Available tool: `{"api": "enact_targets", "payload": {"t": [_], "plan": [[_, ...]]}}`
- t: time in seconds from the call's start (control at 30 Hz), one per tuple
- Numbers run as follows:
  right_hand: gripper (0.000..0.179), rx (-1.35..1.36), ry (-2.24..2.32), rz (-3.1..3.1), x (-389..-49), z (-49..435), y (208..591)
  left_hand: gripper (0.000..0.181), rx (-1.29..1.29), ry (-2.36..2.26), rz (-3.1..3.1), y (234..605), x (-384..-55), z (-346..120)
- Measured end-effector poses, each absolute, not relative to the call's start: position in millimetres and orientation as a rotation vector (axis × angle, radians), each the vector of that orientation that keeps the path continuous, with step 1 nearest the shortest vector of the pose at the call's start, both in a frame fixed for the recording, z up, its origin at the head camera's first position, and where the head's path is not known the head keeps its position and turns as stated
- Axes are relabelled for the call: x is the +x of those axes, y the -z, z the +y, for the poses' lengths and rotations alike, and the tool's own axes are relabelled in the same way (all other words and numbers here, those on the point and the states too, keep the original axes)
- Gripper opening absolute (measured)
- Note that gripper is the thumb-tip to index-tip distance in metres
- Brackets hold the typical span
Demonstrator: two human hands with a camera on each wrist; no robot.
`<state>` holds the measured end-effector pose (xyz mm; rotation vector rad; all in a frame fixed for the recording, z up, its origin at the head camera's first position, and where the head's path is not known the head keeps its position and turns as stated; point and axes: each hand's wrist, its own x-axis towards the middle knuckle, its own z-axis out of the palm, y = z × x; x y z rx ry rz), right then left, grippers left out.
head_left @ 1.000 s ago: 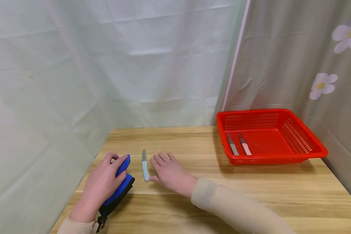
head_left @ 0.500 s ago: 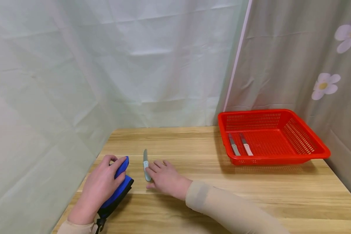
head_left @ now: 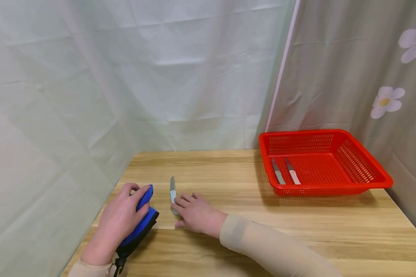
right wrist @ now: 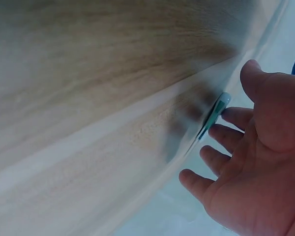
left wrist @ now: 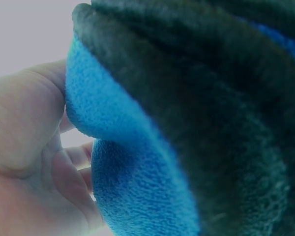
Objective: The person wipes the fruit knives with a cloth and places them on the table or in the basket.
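A paring knife [head_left: 173, 193] with a pale blue handle lies on the wooden table, its blade pointing away from me. My right hand [head_left: 198, 214] is over the lower handle, fingertips on or just above it and hiding part of it. In the right wrist view, the thumb stands apart from the loosely extended fingers [right wrist: 217, 158], with the knife handle [right wrist: 215, 114] by the fingertips. To the left, my left hand [head_left: 119, 219] pinches a folded blue cloth [head_left: 141, 225] with black edging. The left wrist view shows the thumb against the fuzzy blue fabric [left wrist: 132, 142].
A red plastic basket [head_left: 332, 190] stands at the right of the table [head_left: 228, 173]. Two more knives lie in its left part, one with a grey-green handle [head_left: 279, 177] and one with a pinkish-white handle [head_left: 294, 177]. Curtains [head_left: 201, 84] hang behind the table.
My right hand has moved slightly left and nearer to me, bringing its fingers from beside the knife onto its handle. The left hand keeps its hold on the cloth.
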<state>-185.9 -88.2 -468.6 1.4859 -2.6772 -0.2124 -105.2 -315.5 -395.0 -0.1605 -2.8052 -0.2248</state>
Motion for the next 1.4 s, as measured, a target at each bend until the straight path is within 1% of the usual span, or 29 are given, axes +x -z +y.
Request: {"api": "enact_targets", "payload": {"t": [0.3,0.47,0.9,1.17,1.4], "plan": [[0.074,1.446,0.169,-2.767,-190.2,-81.7,471.5,0.051,-0.171,0.236,-2.814,395.3,-109.2,-311.3],[0.075,1.415,0.16,-2.793,-195.2,-70.3,473.4,0.051,-0.189,0.231,-2.825,396.0,-114.0,-307.9],[0.075,1.356,0.054,-2.834,-202.6,-17.7,474.1,0.051,-0.26,0.225,-2.81,396.1,-122.2,-291.6],[0.071,1.336,-0.012,-2.828,-197.5,22.0,470.6,0.049,-0.352,0.255,-2.775,395.7,-133.2,-275.4],[0.072,1.305,-0.095,-2.842,-193.1,48.5,471.4,0.049,-0.406,0.266,-2.761,393.0,-142.9,-259.3]]}}
